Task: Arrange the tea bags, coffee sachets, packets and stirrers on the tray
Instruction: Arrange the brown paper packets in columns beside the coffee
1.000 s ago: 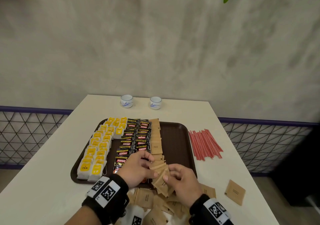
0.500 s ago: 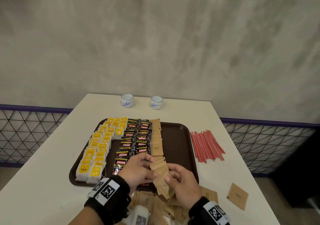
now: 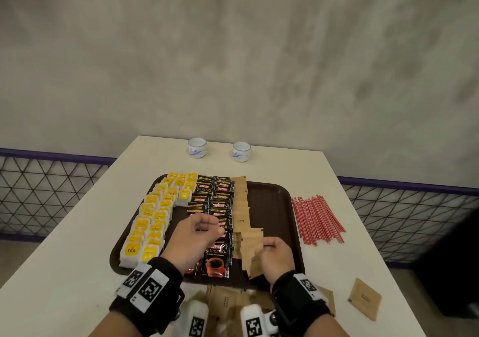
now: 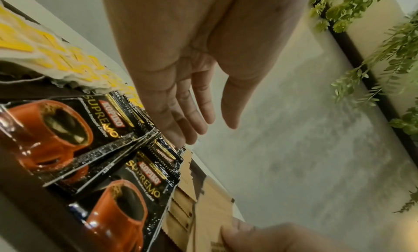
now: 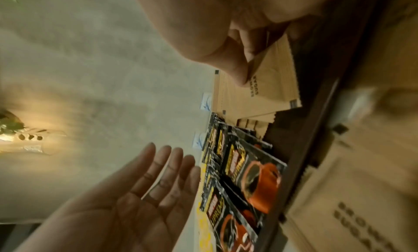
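A dark brown tray (image 3: 274,202) holds rows of yellow-tagged tea bags (image 3: 153,215), black coffee sachets (image 3: 215,199) and a column of brown sugar packets (image 3: 242,207). My right hand (image 3: 274,255) pinches a fanned stack of brown packets (image 5: 271,80) over the tray's near right part. My left hand (image 3: 197,235) hovers above the coffee sachets (image 4: 108,123) with straight, relaxed fingers (image 4: 192,113) and holds nothing. Red stirrers (image 3: 317,216) lie on the table right of the tray. More brown packets (image 3: 225,303) lie loose at the table's near edge.
Two small white cups (image 3: 197,147) (image 3: 241,151) stand at the table's far edge. A single brown packet (image 3: 364,297) lies at the near right of the white table (image 3: 77,233). A mesh railing (image 3: 39,189) runs behind the table on both sides.
My left hand let go of the brown packets and moved left and up over the coffee sachets. My right hand carried the fanned packets forward onto the tray.
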`<state>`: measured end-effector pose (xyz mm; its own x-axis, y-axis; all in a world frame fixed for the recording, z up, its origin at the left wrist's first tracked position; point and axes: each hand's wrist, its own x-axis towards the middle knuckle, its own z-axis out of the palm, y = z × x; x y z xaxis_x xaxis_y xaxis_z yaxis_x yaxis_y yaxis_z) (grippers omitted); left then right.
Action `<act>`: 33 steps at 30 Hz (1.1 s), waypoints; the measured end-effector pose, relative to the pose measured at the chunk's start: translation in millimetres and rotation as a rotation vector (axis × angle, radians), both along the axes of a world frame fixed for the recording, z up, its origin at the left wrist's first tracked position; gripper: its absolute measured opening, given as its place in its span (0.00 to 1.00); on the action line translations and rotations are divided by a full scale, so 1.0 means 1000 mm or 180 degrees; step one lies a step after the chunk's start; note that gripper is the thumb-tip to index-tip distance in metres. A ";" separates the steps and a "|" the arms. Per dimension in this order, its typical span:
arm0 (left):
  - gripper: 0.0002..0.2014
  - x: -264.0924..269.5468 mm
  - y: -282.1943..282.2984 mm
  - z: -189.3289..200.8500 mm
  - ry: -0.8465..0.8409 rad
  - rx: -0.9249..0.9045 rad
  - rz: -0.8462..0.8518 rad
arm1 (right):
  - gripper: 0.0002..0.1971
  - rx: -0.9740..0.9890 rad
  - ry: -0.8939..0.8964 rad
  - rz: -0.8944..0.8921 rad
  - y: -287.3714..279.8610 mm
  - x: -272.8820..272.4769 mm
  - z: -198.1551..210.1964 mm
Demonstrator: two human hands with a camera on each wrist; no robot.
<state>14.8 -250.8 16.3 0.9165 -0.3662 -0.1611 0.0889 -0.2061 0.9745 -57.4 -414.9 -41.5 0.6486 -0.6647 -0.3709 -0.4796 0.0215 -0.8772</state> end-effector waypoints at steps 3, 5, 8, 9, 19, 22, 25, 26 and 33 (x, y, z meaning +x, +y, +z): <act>0.08 -0.001 0.003 -0.005 -0.0022 0.0009 -0.0017 | 0.11 -0.0102 0.0132 0.0002 0.013 0.007 -0.005; 0.07 -0.001 0.005 -0.007 -0.0045 0.0033 0.0001 | 0.13 -0.0209 0.0186 -0.0002 0.017 0.008 -0.006; 0.07 0.000 0.008 -0.009 -0.0101 0.0076 0.0031 | 0.14 -0.0410 0.0271 0.0032 0.021 0.006 -0.003; 0.07 0.000 0.008 -0.010 -0.0132 0.0095 0.0032 | 0.14 -0.0443 0.0274 0.0050 0.022 0.005 -0.002; 0.07 -0.007 0.004 -0.016 -0.0413 0.0564 -0.0233 | 0.08 -0.1112 0.0409 0.0407 0.025 -0.004 0.003; 0.07 -0.007 0.004 -0.016 -0.0462 0.0612 -0.0270 | 0.12 -0.1399 0.0598 0.0496 0.026 -0.008 0.002; 0.06 -0.006 0.005 -0.014 -0.0469 0.0623 -0.0264 | 0.18 -0.1464 0.0630 0.0528 0.025 -0.012 0.002; 0.06 -0.006 0.005 -0.014 -0.0468 0.0616 -0.0262 | 0.19 -0.1448 0.0623 0.0548 0.023 -0.013 0.003; 0.05 -0.007 0.008 -0.015 -0.0466 0.0602 -0.0282 | 0.18 -0.1387 0.0728 0.0655 0.023 -0.013 0.007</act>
<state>7.6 -243.2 1.0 0.9008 -0.4220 -0.1022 -0.0769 -0.3867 0.9190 -70.2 -391.6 -35.0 0.7167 -0.6563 -0.2359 -0.6156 -0.4362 -0.6563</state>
